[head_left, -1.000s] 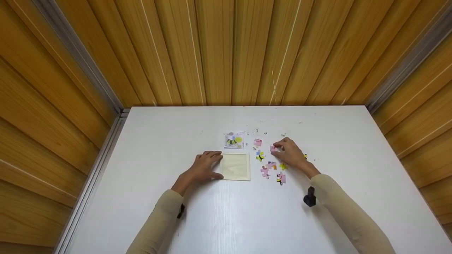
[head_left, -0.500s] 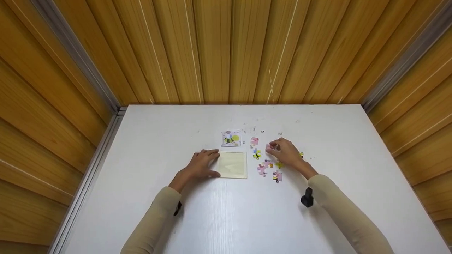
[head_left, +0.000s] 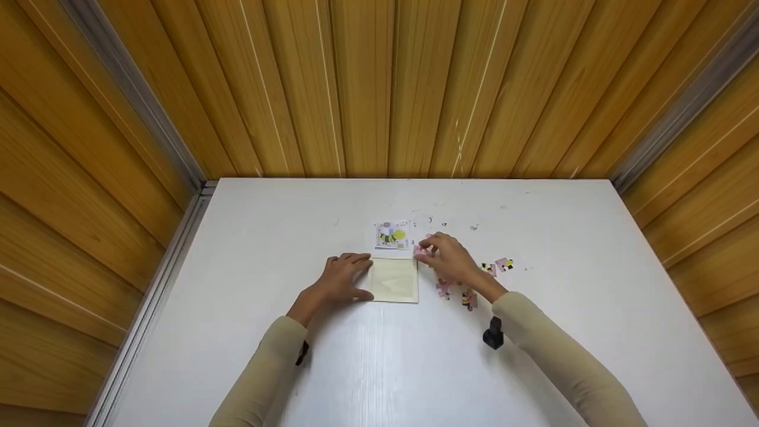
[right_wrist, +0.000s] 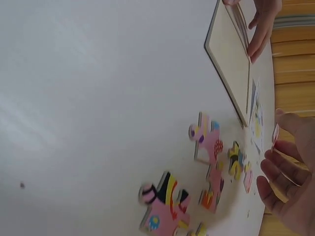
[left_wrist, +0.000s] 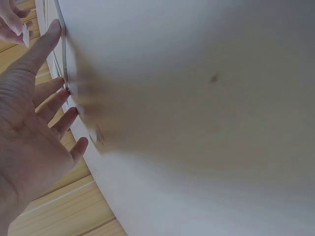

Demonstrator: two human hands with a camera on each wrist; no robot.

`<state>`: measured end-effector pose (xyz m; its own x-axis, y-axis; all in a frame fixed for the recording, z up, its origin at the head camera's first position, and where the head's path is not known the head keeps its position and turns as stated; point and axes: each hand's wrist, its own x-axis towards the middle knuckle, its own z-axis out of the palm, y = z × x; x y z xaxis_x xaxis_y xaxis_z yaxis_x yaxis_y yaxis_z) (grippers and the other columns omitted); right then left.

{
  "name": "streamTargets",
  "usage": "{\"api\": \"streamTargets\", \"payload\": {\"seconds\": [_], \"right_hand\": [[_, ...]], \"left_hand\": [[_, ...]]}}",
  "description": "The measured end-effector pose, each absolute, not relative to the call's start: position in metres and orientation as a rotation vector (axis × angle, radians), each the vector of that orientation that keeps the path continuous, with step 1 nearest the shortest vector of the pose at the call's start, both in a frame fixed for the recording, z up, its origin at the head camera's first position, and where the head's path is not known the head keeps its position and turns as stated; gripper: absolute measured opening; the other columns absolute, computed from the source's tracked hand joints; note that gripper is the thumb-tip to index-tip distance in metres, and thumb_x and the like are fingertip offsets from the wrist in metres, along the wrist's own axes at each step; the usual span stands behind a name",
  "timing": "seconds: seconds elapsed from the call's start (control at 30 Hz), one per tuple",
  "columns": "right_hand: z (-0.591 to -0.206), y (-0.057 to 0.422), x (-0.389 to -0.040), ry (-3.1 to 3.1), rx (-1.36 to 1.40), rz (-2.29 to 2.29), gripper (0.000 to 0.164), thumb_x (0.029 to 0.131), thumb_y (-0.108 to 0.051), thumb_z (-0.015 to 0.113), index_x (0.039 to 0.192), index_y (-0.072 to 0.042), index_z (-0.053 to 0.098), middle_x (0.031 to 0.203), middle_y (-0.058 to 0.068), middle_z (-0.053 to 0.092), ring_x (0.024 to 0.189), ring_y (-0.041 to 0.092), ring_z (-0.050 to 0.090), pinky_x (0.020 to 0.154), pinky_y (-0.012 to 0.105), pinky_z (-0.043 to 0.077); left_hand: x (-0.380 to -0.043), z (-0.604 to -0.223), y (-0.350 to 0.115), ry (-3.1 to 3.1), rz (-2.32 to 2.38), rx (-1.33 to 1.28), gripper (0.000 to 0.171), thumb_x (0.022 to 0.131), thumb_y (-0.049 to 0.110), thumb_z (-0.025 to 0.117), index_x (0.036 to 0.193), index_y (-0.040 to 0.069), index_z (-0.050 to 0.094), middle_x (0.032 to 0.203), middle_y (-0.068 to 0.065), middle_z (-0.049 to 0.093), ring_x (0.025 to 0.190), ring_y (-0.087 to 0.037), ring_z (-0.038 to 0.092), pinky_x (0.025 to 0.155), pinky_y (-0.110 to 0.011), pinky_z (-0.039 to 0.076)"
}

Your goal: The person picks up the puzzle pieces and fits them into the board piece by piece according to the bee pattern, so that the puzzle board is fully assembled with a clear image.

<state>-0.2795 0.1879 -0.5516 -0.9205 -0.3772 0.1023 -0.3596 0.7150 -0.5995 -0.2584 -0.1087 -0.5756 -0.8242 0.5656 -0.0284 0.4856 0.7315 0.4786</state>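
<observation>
A pink puzzle piece [head_left: 422,251] is pinched between the thumb and fingers of my right hand [head_left: 449,260], at the upper right corner of a pale wooden puzzle tray [head_left: 394,281]. Nothing lies in the tray. My left hand [head_left: 340,279] rests at the tray's left edge, its fairly straight fingers at the upper corner and thumb at the lower one. Thumb and fingertips touch that edge in the left wrist view. Seen from the right wrist, the held piece [right_wrist: 275,134] is almost edge-on, above the table, so its print is mostly hidden.
Behind the tray lies a picture card [head_left: 392,235] with a bee on it. Several loose puzzle pieces, among them a pink and black one [head_left: 468,299] and a yellow and black one [head_left: 505,264], lie right of the tray, partly covered by my right hand. Wooden panels [head_left: 362,89] stand behind the table.
My right hand has carried the pink puzzle piece left, from among the loose pieces to the tray's upper right corner. My left hand has stayed at the tray's left edge.
</observation>
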Motion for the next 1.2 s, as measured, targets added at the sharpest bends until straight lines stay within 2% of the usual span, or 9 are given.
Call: {"api": "streamTargets", "payload": {"seconds": [0.23,0.73,1.03,1.2], "right_hand": [[-0.56,0.166,-0.273,2.854,-0.696,-1.009,0.035,0.097,-0.026,0.07,0.121,0.0,0.071,0.113,0.014,0.068,0.103,0.029,0.065,0.092,0.049,0.053],[-0.582,0.141,-0.259,2.833,-0.715,-1.112,0.035,0.094,-0.026,0.074,0.122,-0.004,0.07,0.109,0.006,0.067,0.099,0.02,0.063,0.088,0.039,0.054],[-0.582,0.136,-0.26,2.895,-0.802,-1.017,0.037,0.094,-0.03,0.073,0.121,-0.005,0.071,0.108,0.007,0.067,0.101,0.022,0.062,0.091,0.041,0.054],[-0.585,0.134,-0.261,2.96,-0.78,-0.984,0.036,0.09,-0.031,0.078,0.116,-0.007,0.074,0.105,0.006,0.068,0.101,0.023,0.061,0.092,0.043,0.052]], "left_hand": [[-0.257,-0.579,-0.107,2.797,0.67,0.864,0.079,0.081,0.043,0.084,0.144,0.005,0.056,0.156,-0.013,0.05,0.143,-0.038,0.043,0.113,-0.064,0.03],[-0.247,-0.588,-0.117,2.766,0.76,0.853,0.079,0.08,0.042,0.085,0.143,0.004,0.057,0.157,-0.014,0.048,0.147,-0.04,0.038,0.114,-0.066,0.028],[-0.254,-0.582,-0.111,2.784,0.712,0.844,0.082,0.078,0.045,0.087,0.143,0.004,0.058,0.155,-0.013,0.05,0.146,-0.039,0.04,0.113,-0.066,0.029],[-0.26,-0.577,-0.109,2.797,0.681,0.852,0.084,0.077,0.047,0.087,0.143,0.005,0.058,0.156,-0.011,0.051,0.146,-0.038,0.041,0.114,-0.065,0.028]]}}
